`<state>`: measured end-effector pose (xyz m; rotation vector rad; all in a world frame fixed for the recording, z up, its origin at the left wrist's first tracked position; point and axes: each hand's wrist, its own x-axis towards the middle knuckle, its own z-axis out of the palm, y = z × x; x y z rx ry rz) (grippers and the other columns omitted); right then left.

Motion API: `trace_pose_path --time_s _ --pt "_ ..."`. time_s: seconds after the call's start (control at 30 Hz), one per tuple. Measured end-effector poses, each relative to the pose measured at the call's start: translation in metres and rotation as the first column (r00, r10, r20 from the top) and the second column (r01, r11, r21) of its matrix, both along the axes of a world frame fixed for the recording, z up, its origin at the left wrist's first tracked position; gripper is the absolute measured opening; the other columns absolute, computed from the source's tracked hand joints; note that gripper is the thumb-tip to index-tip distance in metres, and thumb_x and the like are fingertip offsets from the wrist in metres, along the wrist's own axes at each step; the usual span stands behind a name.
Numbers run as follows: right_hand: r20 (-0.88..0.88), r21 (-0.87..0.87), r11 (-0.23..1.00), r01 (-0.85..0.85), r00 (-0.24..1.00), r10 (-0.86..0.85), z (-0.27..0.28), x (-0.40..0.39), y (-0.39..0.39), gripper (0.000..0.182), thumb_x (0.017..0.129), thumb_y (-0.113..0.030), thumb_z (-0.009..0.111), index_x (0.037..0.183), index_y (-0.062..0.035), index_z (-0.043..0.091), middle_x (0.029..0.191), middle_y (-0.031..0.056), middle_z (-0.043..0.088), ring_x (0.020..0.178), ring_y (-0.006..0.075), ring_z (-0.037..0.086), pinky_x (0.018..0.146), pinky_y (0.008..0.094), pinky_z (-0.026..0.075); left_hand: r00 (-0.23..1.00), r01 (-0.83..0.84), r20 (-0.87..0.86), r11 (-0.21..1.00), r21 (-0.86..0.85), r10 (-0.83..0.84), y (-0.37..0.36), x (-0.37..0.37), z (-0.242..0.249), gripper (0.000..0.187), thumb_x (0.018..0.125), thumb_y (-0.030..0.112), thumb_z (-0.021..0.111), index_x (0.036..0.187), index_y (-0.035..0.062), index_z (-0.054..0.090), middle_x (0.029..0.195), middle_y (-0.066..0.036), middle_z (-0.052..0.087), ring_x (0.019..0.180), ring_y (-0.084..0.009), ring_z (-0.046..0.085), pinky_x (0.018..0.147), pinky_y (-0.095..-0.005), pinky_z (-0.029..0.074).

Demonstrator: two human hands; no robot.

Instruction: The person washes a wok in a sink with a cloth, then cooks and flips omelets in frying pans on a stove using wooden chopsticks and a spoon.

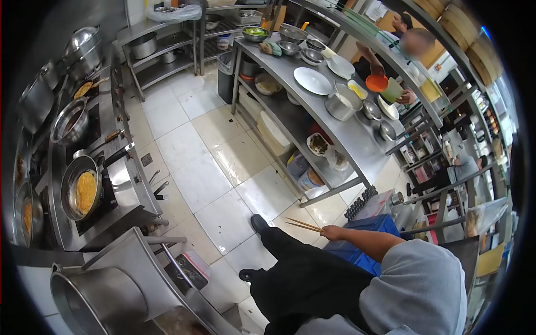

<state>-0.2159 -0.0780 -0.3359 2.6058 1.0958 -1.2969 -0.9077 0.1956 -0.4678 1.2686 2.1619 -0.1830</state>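
My right hand (333, 233) is closed around a pair of long wooden chopsticks (303, 224), whose tips point left over the floor, touching nothing. My left hand is out of view. On the stove to the left, a frying pan (66, 194) with a dark handle holds a flat yellow omelette (86, 192). A second pan (22, 192), at the far left edge, has another yellow-orange piece in it. Behind them, a metal bowl (70, 121) rests on the stove. My hand is well apart from the pans.
A steel worktable (357, 131) bears plates, bowls and a pot (343, 102). Across it, a co-worker's hands hold an orange bowl (377, 83) and a pale green container (393, 91). A large pot (109, 296) stands front left. A blue crate (357, 254) sits beside my arm.
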Motion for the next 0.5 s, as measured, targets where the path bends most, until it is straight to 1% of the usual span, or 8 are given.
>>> trace_pose_path --time_s 0.07,0.1,0.17,0.23,0.3,0.43,0.5 --pt "-0.002 -0.071 0.997 0.028 1.0 -0.028 0.005 0.001 -0.005 0.041 0.092 -0.041 0.049 0.106 -0.0048 0.063 0.092 0.0192 0.067 0.09 0.0353 0.065 0.081 0.047 0.049 1.0 0.002 0.017 1.0 -0.013 -0.002 0.003 0.001 0.0 0.038 0.099 0.028 0.041 0.123 0.004 0.058 0.118 -0.013 0.063 0.103 -0.025 0.063 0.091 -0.0419 0.048" --pt "-0.003 -0.078 0.996 0.041 0.999 -0.041 0.009 0.003 -0.006 0.041 0.092 -0.041 0.049 0.106 -0.0048 0.063 0.092 0.0192 0.067 0.09 0.0353 0.065 0.081 0.047 0.049 0.999 -0.004 0.041 1.0 -0.018 0.005 0.005 0.0 -0.001 0.038 0.099 0.028 0.041 0.123 0.0039 0.058 0.118 -0.013 0.063 0.103 -0.0249 0.063 0.091 -0.0418 0.049" --pt "-0.064 -0.209 0.972 0.102 0.991 -0.118 0.033 -0.005 0.011 0.042 0.09 -0.037 0.049 0.11 -0.0027 0.063 0.11 0.0235 0.063 0.106 0.0387 0.059 0.093 0.0464 0.046 0.994 -0.05 0.101 0.999 -0.017 0.052 0.006 0.0 -0.001 0.039 0.099 0.029 0.041 0.124 0.0038 0.057 0.118 -0.013 0.063 0.103 -0.0248 0.063 0.09 -0.0415 0.049" --pt "-0.037 -0.196 0.977 0.087 0.995 -0.096 0.026 -0.005 0.008 0.041 0.09 -0.035 0.048 0.109 -0.0031 0.063 0.11 0.0233 0.064 0.105 0.0387 0.06 0.093 0.0467 0.046 0.981 -0.115 0.157 0.993 -0.008 0.115 0.006 -0.002 -0.003 0.039 0.099 0.029 0.042 0.125 0.0036 0.057 0.118 -0.012 0.063 0.104 -0.0247 0.063 0.09 -0.0412 0.049" --pt "-0.021 -0.104 0.994 0.017 1.0 -0.019 0.017 -0.005 0.005 0.042 0.091 -0.04 0.048 0.106 -0.0038 0.062 0.094 0.0192 0.067 0.092 0.0357 0.064 0.083 0.0466 0.049 0.967 -0.169 0.194 0.986 0.001 0.166 0.004 -0.005 -0.003 0.04 0.099 0.029 0.042 0.126 0.0035 0.056 0.119 -0.012 0.063 0.104 -0.0245 0.062 0.09 -0.041 0.05" --pt "-0.052 -0.115 0.993 0.013 0.998 -0.02 0.01 -0.004 0.012 0.043 0.091 -0.04 0.047 0.107 -0.0033 0.062 0.094 0.0191 0.067 0.092 0.036 0.064 0.084 0.047 0.048 0.933 -0.267 0.248 0.964 -0.009 0.261 0.002 -0.012 -0.004 0.041 0.1 0.029 0.042 0.128 0.0032 0.055 0.12 -0.012 0.063 0.104 -0.0243 0.062 0.089 -0.0404 0.05" --pt "-0.045 -0.21 0.977 0.037 0.998 -0.048 0.015 -0.004 0.025 0.042 0.089 -0.037 0.049 0.109 -0.0032 0.064 0.11 0.0233 0.064 0.105 0.0394 0.06 0.092 0.0473 0.046 0.897 -0.341 0.288 0.94 -0.031 0.335 0.0 -0.021 -0.005 0.041 0.1 0.03 0.042 0.128 0.003 0.055 0.12 -0.011 0.063 0.104 -0.0242 0.062 0.089 -0.0401 0.05"
